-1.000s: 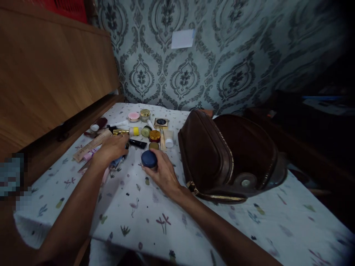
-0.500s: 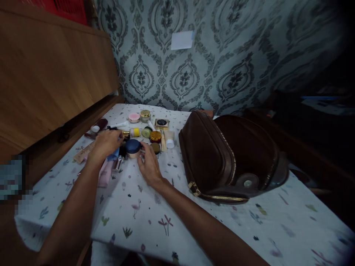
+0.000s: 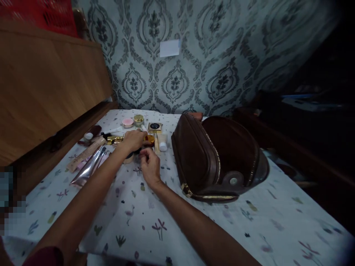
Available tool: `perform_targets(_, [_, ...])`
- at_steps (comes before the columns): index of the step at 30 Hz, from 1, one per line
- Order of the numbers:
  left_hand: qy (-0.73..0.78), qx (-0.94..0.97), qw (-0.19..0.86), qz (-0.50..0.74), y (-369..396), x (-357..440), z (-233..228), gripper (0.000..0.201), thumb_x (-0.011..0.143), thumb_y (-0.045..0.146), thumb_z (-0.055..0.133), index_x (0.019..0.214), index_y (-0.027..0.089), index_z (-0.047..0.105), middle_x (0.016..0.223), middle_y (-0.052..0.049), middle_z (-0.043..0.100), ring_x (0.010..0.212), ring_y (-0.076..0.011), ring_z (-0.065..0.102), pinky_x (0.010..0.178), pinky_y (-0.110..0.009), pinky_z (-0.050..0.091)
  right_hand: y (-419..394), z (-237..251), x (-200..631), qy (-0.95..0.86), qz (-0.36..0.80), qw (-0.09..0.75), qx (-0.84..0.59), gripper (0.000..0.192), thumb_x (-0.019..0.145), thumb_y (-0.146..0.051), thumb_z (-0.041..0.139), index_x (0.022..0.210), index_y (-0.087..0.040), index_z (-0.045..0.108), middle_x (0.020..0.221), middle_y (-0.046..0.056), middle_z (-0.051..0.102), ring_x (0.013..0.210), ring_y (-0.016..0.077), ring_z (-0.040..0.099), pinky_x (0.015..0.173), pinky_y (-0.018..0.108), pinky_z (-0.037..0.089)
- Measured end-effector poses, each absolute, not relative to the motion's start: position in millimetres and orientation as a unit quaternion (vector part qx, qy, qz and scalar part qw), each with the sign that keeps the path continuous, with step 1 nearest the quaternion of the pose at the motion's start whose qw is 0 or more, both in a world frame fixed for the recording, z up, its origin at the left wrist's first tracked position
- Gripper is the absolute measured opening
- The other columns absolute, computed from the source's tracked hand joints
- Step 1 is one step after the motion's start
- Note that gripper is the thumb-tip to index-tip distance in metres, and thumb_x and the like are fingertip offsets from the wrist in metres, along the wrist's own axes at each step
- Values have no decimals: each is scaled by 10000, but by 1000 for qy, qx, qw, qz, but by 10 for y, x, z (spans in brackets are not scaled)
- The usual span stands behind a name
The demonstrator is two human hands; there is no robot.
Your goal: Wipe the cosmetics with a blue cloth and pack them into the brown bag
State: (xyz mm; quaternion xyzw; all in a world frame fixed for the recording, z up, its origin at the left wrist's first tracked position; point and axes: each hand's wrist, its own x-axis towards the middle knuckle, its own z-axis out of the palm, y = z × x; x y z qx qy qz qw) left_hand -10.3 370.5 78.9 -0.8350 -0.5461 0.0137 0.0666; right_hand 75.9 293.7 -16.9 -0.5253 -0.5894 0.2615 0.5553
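My left hand [image 3: 134, 140] lies palm down over a cluster of small cosmetics on the patterned cloth [image 3: 155, 207]. Its fingertips reach an orange-lidded jar [image 3: 150, 139]. A jar with a cream base [image 3: 128, 159] shows just under its wrist. What the hand grips is hidden. My right hand [image 3: 149, 167] rests on the cloth right beside it, fingers loosely curled towards a small dark item [image 3: 138, 150], with nothing seen in it. An open brown leather bag [image 3: 210, 159] with a gold zip lies to the right of both hands.
More cosmetics lie behind and left of the hands: a pink compact [image 3: 128, 122], a gold-lidded jar [image 3: 138, 119], a square gold compact [image 3: 154, 127], a white-capped tube [image 3: 162, 142], a silvery tube [image 3: 88, 168]. A wooden board [image 3: 50, 85] rises at left; dark furniture [image 3: 305, 155] stands at right.
My left hand has moved right, from the tubes to over the jars. My right hand pushed the blue-lidded jar left and let it go. The view shifted slightly.
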Motion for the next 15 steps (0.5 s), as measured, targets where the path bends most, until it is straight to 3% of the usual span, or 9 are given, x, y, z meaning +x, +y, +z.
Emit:
perform_targets(5, [-558, -828, 47, 32, 3888, -7, 659, 537, 889, 613, 520, 1211, 196, 626, 1207, -181, 668, 1079, -347, 654, 863, -406, 495, 2925, -165, 773, -591, 266, 516, -560, 157, 757, -134, 472, 769, -219, 603, 698, 2, 632, 651, 182, 560, 670, 300, 430])
perform_targets(10, [-588, -808, 30, 9, 3930, -2, 676, 496, 850, 633, 550, 1069, 207, 678, 1131, -138, 711, 1065, -323, 661, 823, -362, 496, 2904, -163, 749, -600, 262, 511, -557, 188, 732, -114, 494, 846, -220, 598, 865, 24, 665, 790, 197, 596, 796, 331, 462])
perform_targets(15, [-610, -790, 44, -52, 3788, -57, 865, 518, 865, 636, 504, 1123, 209, 645, 1097, -130, 720, 1052, -324, 661, 771, -352, 482, 2930, -198, 751, -596, 271, 538, -531, 279, 698, -91, 494, 939, -214, 562, 1012, 57, 649, 979, 225, 612, 945, 393, 467])
